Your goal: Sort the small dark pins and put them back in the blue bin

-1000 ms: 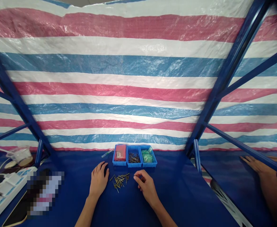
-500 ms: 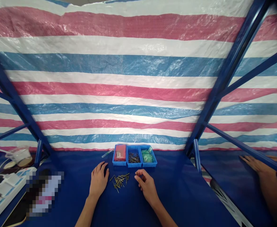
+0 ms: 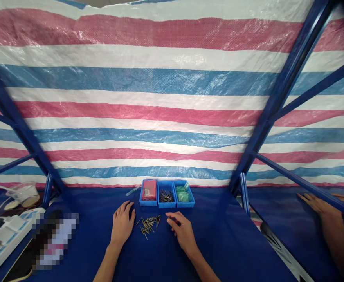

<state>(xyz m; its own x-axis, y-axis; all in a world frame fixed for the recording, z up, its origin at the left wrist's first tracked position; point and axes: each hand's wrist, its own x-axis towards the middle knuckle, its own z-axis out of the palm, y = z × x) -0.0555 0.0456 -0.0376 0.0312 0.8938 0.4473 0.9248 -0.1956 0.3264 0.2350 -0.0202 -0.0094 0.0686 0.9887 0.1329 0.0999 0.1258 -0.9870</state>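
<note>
Three blue bins in a row at the far edge of the bench [image 3: 148, 262], side by side, just in front of a striped sheet [image 3: 148, 137]. Left bin [image 3: 148, 203]: red packs [image 3: 149, 189], stacked, reaching near the rim. Middle bin [image 3: 167, 205]: loose dark pins [image 3: 166, 196], thin, lying at mixed angles. Right bin [image 3: 186, 205]: green packs [image 3: 183, 195], crumpled, one end up against the back rim. Just beside the left bin, one slim clear packet [image 3: 133, 191], flat on the bench. Nearer, in front of the left and middle bins: one loose heap of brass-coloured pins [image 3: 149, 224], outside any container, between both hands. Left hand [image 3: 123, 219]: palm down on the bench beside the heap, fingers extended, thumb apart, nothing visible in grasp. Right hand [image 3: 181, 231]: on the other side of the heap, fingers curled, thumb and forefinger near each other; cannot tell whether closed on a small piece. Far left: clear tub [image 3: 27, 190], contents unclear; white power strip [image 3: 13, 239] with plugs; dark phone [image 3: 19, 260], partly pixelated.
</note>
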